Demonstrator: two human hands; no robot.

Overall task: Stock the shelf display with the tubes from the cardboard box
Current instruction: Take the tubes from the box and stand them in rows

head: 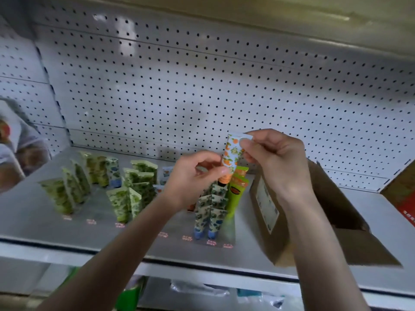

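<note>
both hands on small orange-print plastic tube (232,153): right hand (276,162) pinches crimped top, left hand (193,178) pinches orange cap end; long axis upright, blue-print row directly below on grey metal shelf (45,225)

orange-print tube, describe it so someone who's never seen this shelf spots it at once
On the white pegboard shelf, look just left of the cardboard box. Two hands hold one tube above the standing rows, left hand near its orange cap, right hand at the flat end. Unlike the blue-flowered tubes and green tubes beneath, it is pale with orange fruit and held aloft.
</note>
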